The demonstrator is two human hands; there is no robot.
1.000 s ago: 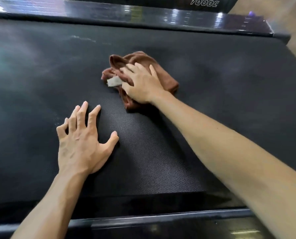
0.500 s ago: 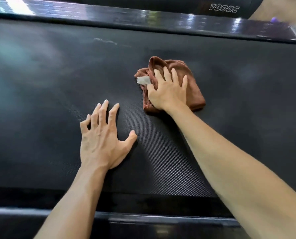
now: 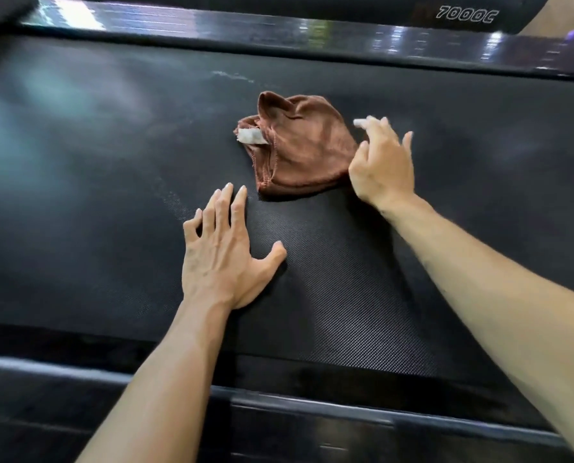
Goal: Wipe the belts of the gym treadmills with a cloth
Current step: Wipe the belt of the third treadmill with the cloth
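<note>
A crumpled brown cloth [image 3: 299,145] with a white label lies on the black textured treadmill belt [image 3: 111,182], a little beyond its middle. My right hand [image 3: 382,162] is just to the right of the cloth, lifted off it, fingers spread and blurred, holding nothing. My left hand [image 3: 222,252] presses flat on the belt in front of the cloth, fingers spread, its fingertips close to the cloth's near edge.
A glossy black side rail [image 3: 278,38] runs along the far edge of the belt, with a panel marked 7000C [image 3: 466,15] behind it. Another black rail [image 3: 312,406] borders the near edge. A pale smudge [image 3: 232,76] marks the belt near the far rail.
My right hand has come off the cloth and moved to its right side. The cloth now lies uncovered. My left hand stays pressed on the belt.
</note>
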